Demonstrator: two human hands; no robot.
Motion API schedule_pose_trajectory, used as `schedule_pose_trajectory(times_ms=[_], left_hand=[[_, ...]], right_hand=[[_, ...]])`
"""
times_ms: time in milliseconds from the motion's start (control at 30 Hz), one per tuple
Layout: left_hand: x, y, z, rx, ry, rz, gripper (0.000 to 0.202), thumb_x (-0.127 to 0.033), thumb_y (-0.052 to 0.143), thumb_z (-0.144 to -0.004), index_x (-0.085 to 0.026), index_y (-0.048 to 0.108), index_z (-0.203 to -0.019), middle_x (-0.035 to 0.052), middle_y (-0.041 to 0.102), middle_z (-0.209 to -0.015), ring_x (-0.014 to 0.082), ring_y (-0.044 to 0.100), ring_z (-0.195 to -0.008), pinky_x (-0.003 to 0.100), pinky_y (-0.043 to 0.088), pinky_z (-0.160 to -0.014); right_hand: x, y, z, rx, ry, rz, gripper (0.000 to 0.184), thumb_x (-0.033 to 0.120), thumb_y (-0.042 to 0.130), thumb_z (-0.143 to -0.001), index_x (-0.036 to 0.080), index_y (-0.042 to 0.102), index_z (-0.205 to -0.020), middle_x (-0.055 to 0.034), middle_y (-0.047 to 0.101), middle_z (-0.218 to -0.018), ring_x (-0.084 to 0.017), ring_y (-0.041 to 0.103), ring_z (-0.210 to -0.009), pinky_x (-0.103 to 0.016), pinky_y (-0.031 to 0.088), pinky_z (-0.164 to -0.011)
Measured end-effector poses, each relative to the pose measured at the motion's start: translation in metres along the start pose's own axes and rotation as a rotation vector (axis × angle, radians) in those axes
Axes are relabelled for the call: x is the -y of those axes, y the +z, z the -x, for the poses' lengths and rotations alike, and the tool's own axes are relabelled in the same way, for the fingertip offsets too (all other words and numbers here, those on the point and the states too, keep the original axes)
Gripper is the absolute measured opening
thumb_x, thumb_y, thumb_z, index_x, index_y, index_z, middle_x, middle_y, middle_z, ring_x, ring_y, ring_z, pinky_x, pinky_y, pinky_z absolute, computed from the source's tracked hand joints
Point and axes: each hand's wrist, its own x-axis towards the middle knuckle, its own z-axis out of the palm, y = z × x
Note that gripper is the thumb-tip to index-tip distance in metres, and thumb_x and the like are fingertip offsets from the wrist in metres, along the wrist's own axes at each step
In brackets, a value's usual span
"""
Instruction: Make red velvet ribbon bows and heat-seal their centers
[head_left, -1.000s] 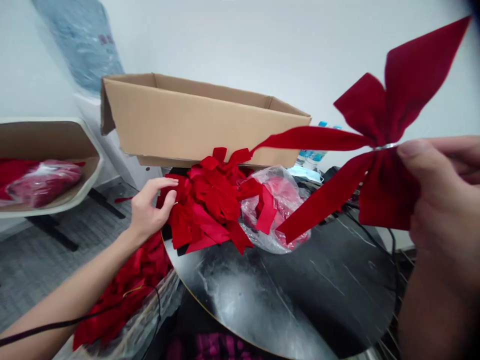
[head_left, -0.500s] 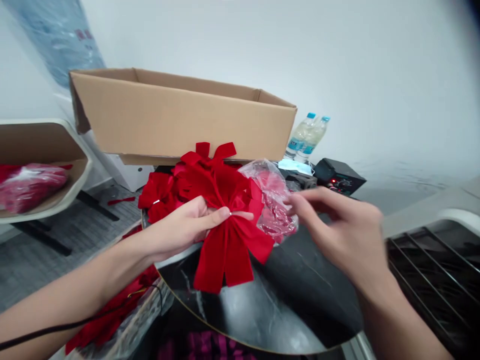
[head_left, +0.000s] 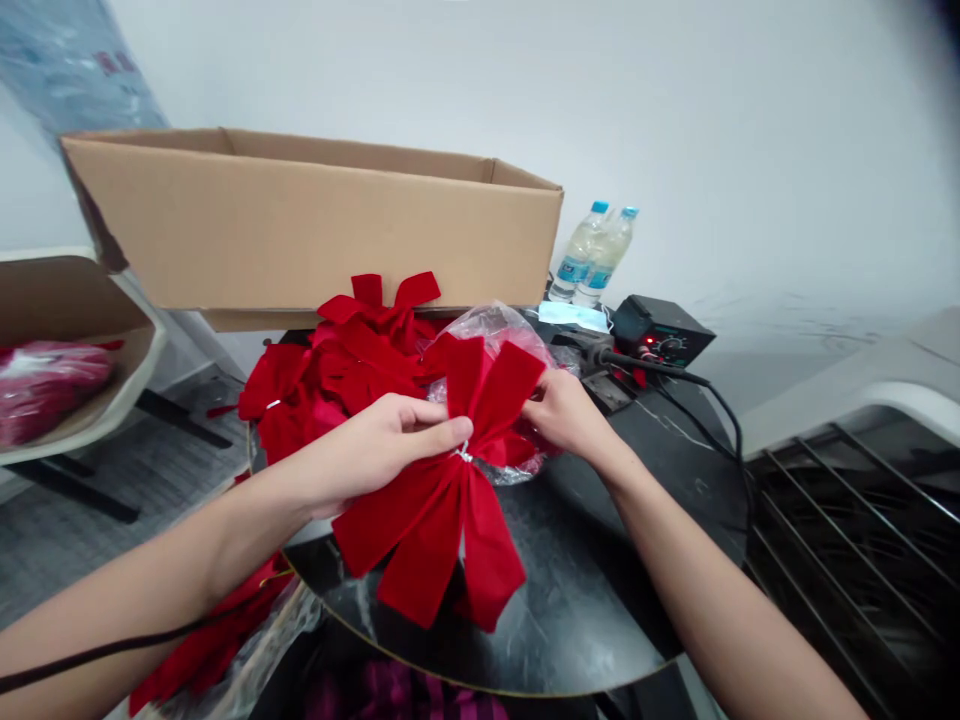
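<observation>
A large red velvet bow (head_left: 450,505) is held up over the black marble-patterned table (head_left: 577,590). My left hand (head_left: 382,445) pinches it near the middle, thumb on top, beside a small pale twist tie (head_left: 464,454). At the bow's right side, my right hand (head_left: 574,412) has its fingers closed on a loop; the fingertips are partly hidden by the ribbon. The bow's loops point up and its tails spread downward. Behind it lie more red bows (head_left: 360,365) and a clear plastic bag (head_left: 487,318) with red material inside.
A long open cardboard box (head_left: 330,230) stands behind the bows. To its right are two bottles (head_left: 589,250), a blue face mask (head_left: 574,317) and a black control box (head_left: 664,330) with a cable. A chair (head_left: 154,345) at left holds a wrapped red bundle.
My right hand has moved left from open air onto the bow's right loop. The bow has turned in my left hand, and the whole view has shifted slightly.
</observation>
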Motion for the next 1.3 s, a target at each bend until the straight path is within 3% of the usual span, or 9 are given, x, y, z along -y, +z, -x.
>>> schedule_pose_trajectory(times_ms=[133,233,400,533,833,967,1067,1167,1300], left_hand=[[0.003,0.007,-0.027,0.171,0.074,-0.461,0.024,-0.039,0.079,-0.08,-0.018,0.073,-0.073,-0.0006,0.07,-0.068,0.0145,0.061,-0.061,0.024,0.042,-0.059],[0.01,0.013,-0.045,-0.079,0.26,-0.701,0.024,-0.042,0.08,-0.079,-0.019,0.077,-0.076,0.0035,0.076,-0.074,0.0208,0.07,-0.071,0.029,0.05,-0.069],[0.016,0.004,-0.066,-0.535,0.508,-0.894,0.043,-0.049,0.077,-0.083,-0.02,0.072,-0.114,0.0051,0.073,-0.09,0.0229,0.069,-0.08,0.035,0.052,-0.076],[0.023,-0.003,-0.074,-0.477,0.594,-0.913,0.032,-0.036,0.072,-0.089,-0.019,0.072,-0.116,0.0093,0.073,-0.116,0.0255,0.068,-0.106,0.038,0.05,-0.096],[0.029,-0.004,-0.071,-0.454,0.573,-0.937,0.01,-0.024,0.064,-0.092,-0.02,0.073,-0.093,0.0069,0.074,-0.094,0.0232,0.069,-0.088,0.036,0.052,-0.087],[0.021,0.001,-0.065,-0.489,0.535,-0.533,0.024,-0.034,0.06,-0.096,-0.018,0.069,-0.113,0.0097,0.073,-0.102,0.0236,0.071,-0.095,0.036,0.058,-0.086],[0.014,0.008,-0.061,-0.28,0.319,-0.05,0.052,-0.049,0.062,-0.095,-0.017,0.057,-0.136,0.0129,0.074,-0.107,0.024,0.075,-0.086,0.034,0.064,-0.066],[0.012,0.009,-0.059,-0.146,0.293,0.08,0.068,-0.037,0.08,-0.084,-0.024,0.051,-0.144,0.0127,0.07,-0.124,0.0254,0.077,-0.096,0.032,0.067,-0.065],[0.016,0.004,-0.054,-0.178,0.36,0.027,0.025,-0.031,0.079,-0.086,-0.017,0.068,-0.104,-0.0026,0.068,-0.059,0.0149,0.068,-0.044,0.016,0.05,-0.034]], right_hand=[[-0.006,-0.005,0.0,-0.039,0.008,-0.06,0.016,0.027,0.064,-0.085,0.019,0.078,-0.083,-0.0061,0.08,-0.092,-0.026,0.073,-0.087,-0.034,0.055,-0.078],[-0.013,-0.002,0.0,-0.117,0.058,-0.121,0.021,0.03,0.068,-0.085,0.02,0.076,-0.102,-0.0094,0.08,-0.103,-0.025,0.075,-0.088,-0.035,0.058,-0.078],[-0.009,-0.003,0.006,-0.083,0.118,-0.299,0.02,0.038,0.065,-0.092,0.021,0.063,-0.102,-0.0007,0.073,-0.062,-0.015,0.063,-0.043,-0.024,0.049,-0.043],[0.002,-0.002,0.009,-0.051,0.116,-0.463,0.026,0.043,0.066,-0.092,0.022,0.056,-0.103,0.002,0.07,-0.058,-0.013,0.058,-0.037,-0.02,0.043,-0.034],[-0.007,-0.002,0.002,-0.169,0.052,-0.655,0.029,0.047,0.07,-0.089,0.022,0.057,-0.095,-0.0023,0.075,-0.079,-0.018,0.075,-0.07,-0.033,0.063,-0.068],[0.001,-0.009,0.009,-0.216,0.01,-0.575,0.025,0.045,0.07,-0.091,0.021,0.064,-0.085,0.001,0.068,-0.071,-0.014,0.068,-0.063,-0.028,0.059,-0.061],[0.01,-0.009,0.016,-0.178,-0.09,-0.48,0.017,0.029,0.076,-0.088,0.022,0.068,-0.1,0.0006,0.073,-0.08,-0.014,0.07,-0.069,-0.024,0.058,-0.063],[0.015,-0.008,0.022,-0.094,-0.141,-0.447,0.04,0.024,0.074,-0.09,0.025,0.06,-0.127,-0.0015,0.078,-0.092,-0.016,0.076,-0.076,-0.025,0.061,-0.066],[0.019,-0.009,0.027,-0.161,-0.136,-0.408,0.017,0.024,0.072,-0.092,0.024,0.067,-0.108,0.0,0.078,-0.078,-0.016,0.074,-0.056,-0.023,0.06,-0.047]])
